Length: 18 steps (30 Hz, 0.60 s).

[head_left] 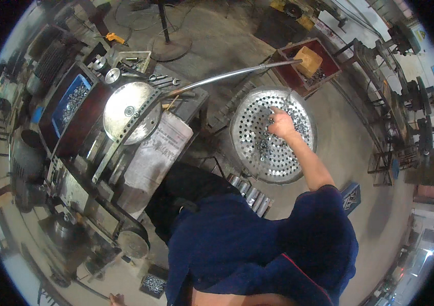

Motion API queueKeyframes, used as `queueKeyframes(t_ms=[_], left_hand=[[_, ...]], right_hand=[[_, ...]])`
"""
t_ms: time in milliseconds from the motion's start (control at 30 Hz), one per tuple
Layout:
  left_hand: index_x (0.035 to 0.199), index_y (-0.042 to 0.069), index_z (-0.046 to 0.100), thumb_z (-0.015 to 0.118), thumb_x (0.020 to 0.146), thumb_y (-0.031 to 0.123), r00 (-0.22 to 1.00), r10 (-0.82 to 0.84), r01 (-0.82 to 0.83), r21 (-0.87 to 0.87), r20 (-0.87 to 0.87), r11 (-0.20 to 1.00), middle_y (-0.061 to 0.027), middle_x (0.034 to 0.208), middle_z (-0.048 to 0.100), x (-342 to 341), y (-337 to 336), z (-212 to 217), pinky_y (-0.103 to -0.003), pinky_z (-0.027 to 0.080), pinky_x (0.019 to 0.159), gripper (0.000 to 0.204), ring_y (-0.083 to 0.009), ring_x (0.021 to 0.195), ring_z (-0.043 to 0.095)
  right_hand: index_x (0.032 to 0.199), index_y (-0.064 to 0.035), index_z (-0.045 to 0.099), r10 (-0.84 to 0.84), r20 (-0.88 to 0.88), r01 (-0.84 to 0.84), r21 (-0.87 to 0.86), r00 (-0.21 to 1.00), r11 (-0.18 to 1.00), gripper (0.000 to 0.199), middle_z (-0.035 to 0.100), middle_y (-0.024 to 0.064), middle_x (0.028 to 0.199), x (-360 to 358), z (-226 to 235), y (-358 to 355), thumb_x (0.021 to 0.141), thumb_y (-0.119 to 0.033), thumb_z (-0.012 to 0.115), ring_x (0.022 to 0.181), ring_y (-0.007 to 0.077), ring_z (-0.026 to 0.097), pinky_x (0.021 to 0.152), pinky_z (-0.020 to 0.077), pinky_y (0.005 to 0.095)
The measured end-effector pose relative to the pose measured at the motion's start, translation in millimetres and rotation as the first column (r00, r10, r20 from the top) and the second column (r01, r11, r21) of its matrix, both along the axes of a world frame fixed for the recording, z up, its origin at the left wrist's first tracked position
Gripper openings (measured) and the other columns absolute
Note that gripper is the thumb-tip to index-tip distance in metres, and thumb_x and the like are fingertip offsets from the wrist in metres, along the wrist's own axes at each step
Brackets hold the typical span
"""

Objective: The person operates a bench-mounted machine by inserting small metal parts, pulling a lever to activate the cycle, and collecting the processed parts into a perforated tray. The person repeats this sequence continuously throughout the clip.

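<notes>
My right hand [281,125] is over a large round metal tray [247,160] full of punched holes, with my arm stretched out to it. Its fingers are bent together among small shiny metal pieces [264,148] scattered over the tray; what they hold is too small to make out. At the lower left edge only a bit of my left hand [117,300] shows, beside the end of a thin rod [92,289]. Whether its fingers grip the rod cannot be seen.
A long metal bar [217,78] slants over a round metal disc [127,112] on the bench. Newspaper [158,145] covers the bench edge. A red box [283,58] with a yellow container stands beyond the tray. Metal cylinders [251,195] and a blue box [350,198] are nearby.
</notes>
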<state>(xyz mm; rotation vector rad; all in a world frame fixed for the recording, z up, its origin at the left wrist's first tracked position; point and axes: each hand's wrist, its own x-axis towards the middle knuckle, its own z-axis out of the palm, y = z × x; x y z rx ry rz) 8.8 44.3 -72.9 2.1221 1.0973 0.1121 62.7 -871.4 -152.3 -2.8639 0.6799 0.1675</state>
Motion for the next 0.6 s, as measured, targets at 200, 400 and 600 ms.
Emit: queueKeyframes(t_ms=[200,400,600], left_hand=[[0.102,-0.004,0.057,0.071,0.073,0.024,1.0,-0.013,0.013,0.039,-0.004,0.999,-0.0196,0.086,0.06,-4,-8,9,-0.039,0.047,0.066,0.042,-0.0291,0.072,0.058],[0.104,-0.005,0.057,0.072,0.072,0.024,0.998,-0.043,0.045,0.076,-0.034,0.996,-0.0206,0.091,0.06,-4,-13,18,-0.039,0.047,0.069,0.045,-0.0303,0.076,0.058],[0.105,-0.005,0.057,0.073,0.071,0.025,0.996,-0.073,0.078,0.12,-0.046,0.99,-0.0216,0.096,0.06,-4,-26,21,-0.04,0.046,0.073,0.048,-0.0315,0.081,0.058]], right_hand=[[0.079,-0.0013,0.066,0.114,0.037,-0.112,-0.041,0.993,0.993,0.03,0.057,0.0129,0.108,14,-21,-9,0.056,-0.018,0.055,0.103,0.0298,0.053,0.088,0.0445,0.034],[0.076,-0.0019,0.066,0.067,-0.064,-0.069,-0.017,0.996,0.997,0.028,0.06,0.0149,0.098,20,-23,-12,0.056,-0.018,0.057,0.098,0.03,0.055,0.086,0.0456,0.035],[0.067,-0.002,0.063,0.062,-0.085,-0.071,-0.102,0.994,0.992,0.023,0.061,0.0186,0.079,33,-54,-26,0.053,-0.021,0.061,0.084,0.0326,0.059,0.078,0.0488,0.0358]])
